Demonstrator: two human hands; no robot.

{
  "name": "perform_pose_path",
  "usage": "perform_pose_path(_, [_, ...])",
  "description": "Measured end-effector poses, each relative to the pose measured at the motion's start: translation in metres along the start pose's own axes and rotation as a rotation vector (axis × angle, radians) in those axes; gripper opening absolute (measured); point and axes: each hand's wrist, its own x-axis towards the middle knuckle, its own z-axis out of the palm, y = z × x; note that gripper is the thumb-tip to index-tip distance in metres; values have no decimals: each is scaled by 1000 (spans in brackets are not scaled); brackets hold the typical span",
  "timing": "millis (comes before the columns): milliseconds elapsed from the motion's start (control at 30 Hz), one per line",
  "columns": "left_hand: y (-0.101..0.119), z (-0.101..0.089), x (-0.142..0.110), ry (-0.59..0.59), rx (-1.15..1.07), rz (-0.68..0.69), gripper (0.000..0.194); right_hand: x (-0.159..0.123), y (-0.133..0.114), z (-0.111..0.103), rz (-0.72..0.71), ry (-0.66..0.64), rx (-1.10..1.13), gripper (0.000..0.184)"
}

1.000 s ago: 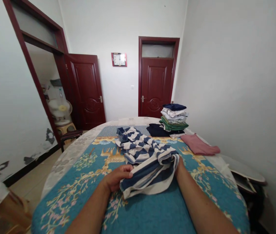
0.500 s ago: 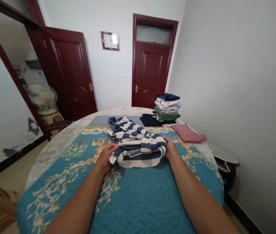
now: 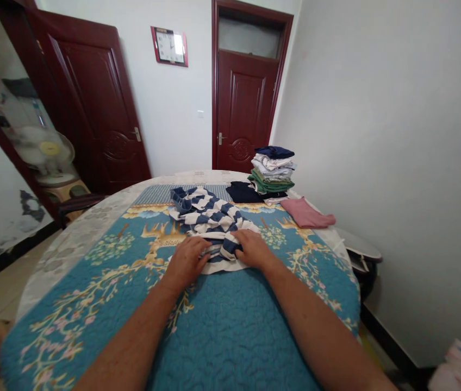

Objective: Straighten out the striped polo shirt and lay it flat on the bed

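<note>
A navy-and-white striped garment lies bunched on the blue patterned quilt that covers the round table. My left hand rests on its near left edge, fingers curled into the fabric. My right hand lies on its near right part, fingers bent over a fold. The two hands are close together, almost touching at the garment's near hem.
A stack of folded clothes stands at the table's far right, with a dark garment beside it and a pink one nearer. Two dark red doors and a wall clock are behind. A fan stands left.
My hands have drawn in from the garment's outer edges toward its middle, gathering the near hem narrower. The view has tilted down and moved forward.
</note>
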Motion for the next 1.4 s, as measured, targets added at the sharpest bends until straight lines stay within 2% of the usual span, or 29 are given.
perform_pose_path(67, [-4, 8, -1, -79, 13, -3, 31, 6, 0, 8, 92, 40, 26, 27])
perform_pose_path(100, [-7, 11, -1, -104, 15, -12, 30, 9, 3, 10, 142, 69, 42, 21])
perform_pose_path(233, [-12, 10, 1, -96, -17, -137, 24, 20, 28, 9, 390, 266, 229, 31])
perform_pose_path(367, [-7, -6, 5, 12, -271, -327, 28, 25, 65, 0, 699, 643, 836, 27])
perform_pose_path(467, [-5, -20, 7, 66, -478, -457, 25, 24, 91, -8, 798, 835, 1050, 26])
perform_pose_path(533, [-9, -27, 9, 154, -634, -583, 24, 23, 103, -14, 806, 898, 1049, 26])
perform_pose_path(633, [-18, -33, 13, 436, -1024, -796, 21, 22, 111, -18, 813, 956, 1033, 26])
perform_pose_path(700, [-24, -37, 15, 568, -1268, -883, 20, 20, 111, -20, 827, 965, 990, 25])
perform_pose_path(800, [-31, -41, 16, 545, -1457, -1015, 20, 17, 100, -27, 822, 990, 881, 29])
perform_pose_path(867, [-32, -41, 15, 493, -1510, -1089, 23, 14, 86, -35, 712, 1000, 684, 36])
perform_pose_path(933, [-30, -41, 14, 477, -1529, -1083, 26, 11, 64, -40, 481, 939, 407, 37])
perform_pose_path(967, [-27, -40, 14, 481, -1535, -1046, 28, 10, 51, -40, 346, 863, 296, 34])
perform_pose_path(1067, [-12, -39, 13, 474, -1573, -908, 32, 7, 6, -28, 11, 476, 198, 26])
perform_pose_path(1167, [7, -36, 13, 374, -1639, -807, 34, 7, -32, 0, -224, 165, 148, 35])
perform_pose_path(1267, [18, -32, 12, 296, -1682, -752, 34, 11, -51, 21, -261, 16, 16, 57])
perform_pose_path(1300, [18, -32, 12, 290, -1692, -746, 34, 13, -52, 23, -242, -45, -37, 58])
perform_pose_path(1400, [7, -41, 12, 364, -1722, -763, 30, 19, -44, 17, -120, -211, -182, 42])
